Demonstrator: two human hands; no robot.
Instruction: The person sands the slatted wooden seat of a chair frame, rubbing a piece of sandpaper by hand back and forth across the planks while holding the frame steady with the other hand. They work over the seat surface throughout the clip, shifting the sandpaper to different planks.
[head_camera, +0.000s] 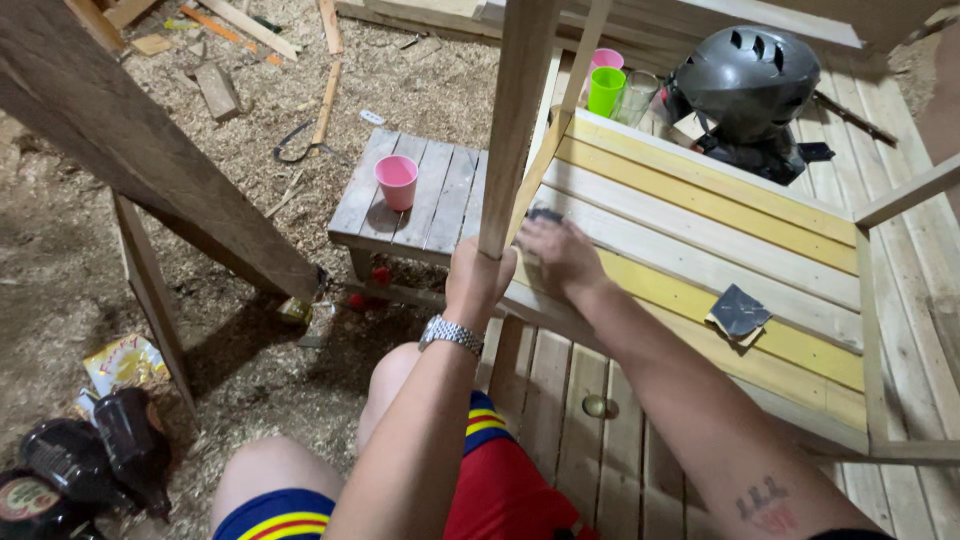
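Head view, looking down past bare knees in red, blue and yellow shorts. The left hand, a metal link wristwatch on its wrist, has its grip closed around the lower end of a pale upright wooden post where the post meets the near edge of the slatted seat of yellow and bare pale wood. The right hand lies palm down on the slats just beside the post, fingers pressed flat on a small dark sheet of sandpaper, only a corner of which shows beyond the fingertips; this grip is flattened onto the sheet, not curled around it. A thin diagonal brace runs up from the same corner. A second folded piece of dark sandpaper lies loose on the slats, well apart to the right of the hands. At the far end of the seat stand a green plastic cup, a pink plastic cup behind it and a clear glass, with a dark grey vented helmet just beside them. A low grey plank worktop to the left carries another pink plastic cup. The ground is covered with sawdust and offcuts; dark brown bottles lie at lower left beside a yellow wrapper. A heavy dark beam crosses the upper left.
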